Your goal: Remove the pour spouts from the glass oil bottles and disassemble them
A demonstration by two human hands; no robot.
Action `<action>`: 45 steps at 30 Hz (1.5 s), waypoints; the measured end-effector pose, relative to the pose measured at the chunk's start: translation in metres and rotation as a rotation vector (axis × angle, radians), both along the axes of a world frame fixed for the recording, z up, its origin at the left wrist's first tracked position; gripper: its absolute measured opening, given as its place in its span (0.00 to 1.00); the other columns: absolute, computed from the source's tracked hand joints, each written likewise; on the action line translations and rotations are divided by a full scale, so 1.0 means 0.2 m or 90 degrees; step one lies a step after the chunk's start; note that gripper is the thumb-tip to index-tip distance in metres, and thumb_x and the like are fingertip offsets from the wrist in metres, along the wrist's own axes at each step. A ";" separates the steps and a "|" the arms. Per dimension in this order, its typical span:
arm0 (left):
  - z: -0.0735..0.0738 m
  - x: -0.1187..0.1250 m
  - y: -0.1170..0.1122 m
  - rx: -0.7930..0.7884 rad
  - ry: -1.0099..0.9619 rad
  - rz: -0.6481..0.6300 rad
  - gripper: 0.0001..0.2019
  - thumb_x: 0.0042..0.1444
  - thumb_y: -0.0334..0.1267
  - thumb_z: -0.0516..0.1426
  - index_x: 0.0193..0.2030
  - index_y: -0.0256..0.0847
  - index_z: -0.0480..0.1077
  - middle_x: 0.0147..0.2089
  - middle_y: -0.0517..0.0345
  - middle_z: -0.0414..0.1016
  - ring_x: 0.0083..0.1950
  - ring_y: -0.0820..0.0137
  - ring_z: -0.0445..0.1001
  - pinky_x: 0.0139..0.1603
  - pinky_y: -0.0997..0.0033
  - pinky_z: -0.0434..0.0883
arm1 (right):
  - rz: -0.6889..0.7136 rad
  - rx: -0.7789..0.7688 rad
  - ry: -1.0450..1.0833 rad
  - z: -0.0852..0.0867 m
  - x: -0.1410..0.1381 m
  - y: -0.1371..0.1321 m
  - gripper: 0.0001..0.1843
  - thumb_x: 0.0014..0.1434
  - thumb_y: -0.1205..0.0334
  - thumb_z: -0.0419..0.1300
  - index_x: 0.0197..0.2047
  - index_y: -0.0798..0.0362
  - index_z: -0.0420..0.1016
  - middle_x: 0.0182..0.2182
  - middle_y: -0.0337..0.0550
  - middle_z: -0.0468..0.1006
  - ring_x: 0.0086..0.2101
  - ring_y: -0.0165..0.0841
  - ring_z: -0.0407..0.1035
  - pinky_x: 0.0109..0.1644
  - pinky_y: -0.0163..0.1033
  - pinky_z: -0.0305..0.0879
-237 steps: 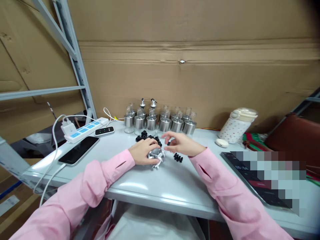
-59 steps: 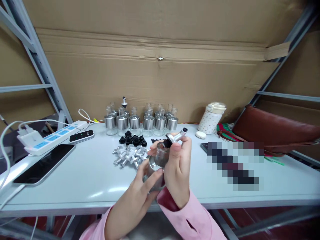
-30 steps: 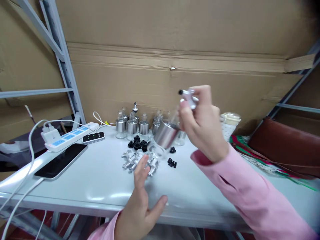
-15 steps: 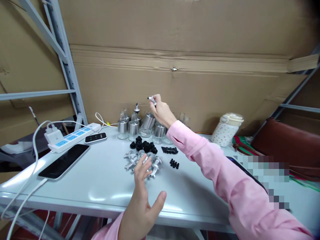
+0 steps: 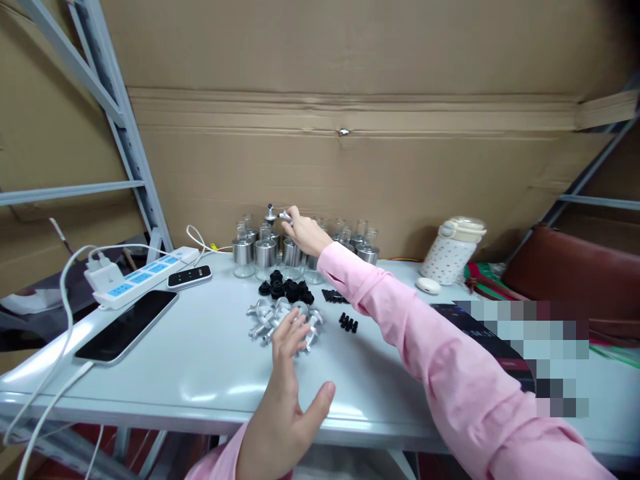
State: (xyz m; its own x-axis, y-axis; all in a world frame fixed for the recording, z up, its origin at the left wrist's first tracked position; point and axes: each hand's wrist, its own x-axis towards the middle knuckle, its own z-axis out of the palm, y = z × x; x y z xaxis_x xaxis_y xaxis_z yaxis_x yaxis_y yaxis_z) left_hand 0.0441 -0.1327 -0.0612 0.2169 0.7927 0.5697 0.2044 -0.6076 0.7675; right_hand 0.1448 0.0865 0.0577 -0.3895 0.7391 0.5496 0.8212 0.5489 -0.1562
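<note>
My right hand (image 5: 307, 235) reaches to the back of the table, its fingers closed on a silver pour spout (image 5: 285, 217) with a dark tip. The spout is above a row of glass bottles with metal sleeves (image 5: 243, 253); my hand partly hides whether it sits in a bottle neck. Just left of it, another spout (image 5: 271, 215) stands upright on a bottle. My left hand (image 5: 283, 413) is empty near the front edge, fingers apart. Beyond its fingertips lie a pile of silver spouts (image 5: 261, 321) and several black stoppers (image 5: 287, 291).
Small black tubes (image 5: 334, 295) and black caps (image 5: 349, 323) lie right of the piles. Leftward are a phone (image 5: 129, 327), a small display device (image 5: 190, 277) and a power strip (image 5: 150, 275) with cables. A dotted flask (image 5: 451, 253), a white case (image 5: 429, 285) and a brown bag (image 5: 555, 277) are rightward.
My right hand has moved down and left with the spout. The bottle by it, tilted before, now stands upright. My left hand has hardly moved.
</note>
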 end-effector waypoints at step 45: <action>0.00 -0.01 0.03 0.041 -0.179 0.104 0.12 0.57 0.35 0.54 0.48 0.46 0.66 0.46 0.54 0.61 0.45 0.69 0.68 0.44 0.72 0.68 | 0.374 -0.169 0.045 -0.24 0.24 -0.74 0.17 0.64 0.57 0.43 0.27 0.54 0.62 0.22 0.36 0.64 0.24 0.24 0.57 0.28 0.30 0.54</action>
State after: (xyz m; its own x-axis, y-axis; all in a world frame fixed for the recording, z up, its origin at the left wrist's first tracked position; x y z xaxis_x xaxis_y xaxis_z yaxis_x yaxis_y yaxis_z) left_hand 0.0423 -0.1269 -0.0616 -0.0839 0.7640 0.6397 0.0886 -0.6337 0.7685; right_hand 0.1932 -0.0617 0.0092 -0.7404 0.5279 0.4162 0.3783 0.8390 -0.3912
